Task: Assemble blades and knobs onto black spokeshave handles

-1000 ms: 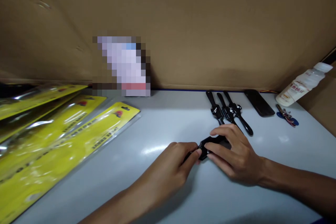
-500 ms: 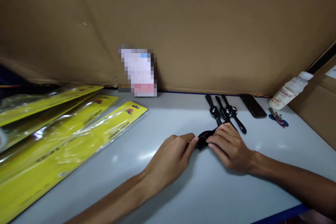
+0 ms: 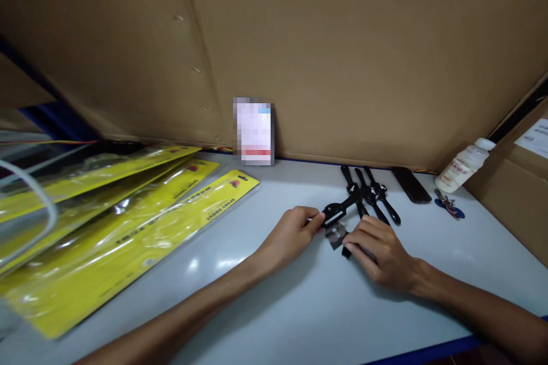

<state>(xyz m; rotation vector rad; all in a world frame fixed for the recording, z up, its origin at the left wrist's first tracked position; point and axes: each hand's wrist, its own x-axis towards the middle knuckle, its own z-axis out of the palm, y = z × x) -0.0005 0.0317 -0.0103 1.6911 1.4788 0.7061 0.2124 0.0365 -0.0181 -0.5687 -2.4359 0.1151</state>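
My left hand (image 3: 295,234) pinches one end of a black spokeshave (image 3: 334,212), whose far handle points up and right over the other tools. Just below its body, my right hand (image 3: 379,248) grips a flat grey metal blade (image 3: 336,235) with holes in it. A small black piece (image 3: 346,252) shows under the right fingertips; its full shape is hidden. Several more black spokeshaves (image 3: 377,197) lie side by side on the table behind my hands.
Yellow cards in clear plastic packaging (image 3: 184,234) overlap on the left. A dark phone (image 3: 411,185), a white bottle (image 3: 464,166) and keys (image 3: 448,204) are at the right. A blurred-out upright object (image 3: 256,134) leans against the cardboard wall (image 3: 342,68).
The grey blade now shows apart from the spokeshave body, in my right hand, which has moved slightly down. The spokeshave's handle has come into view. The camera view has shifted.
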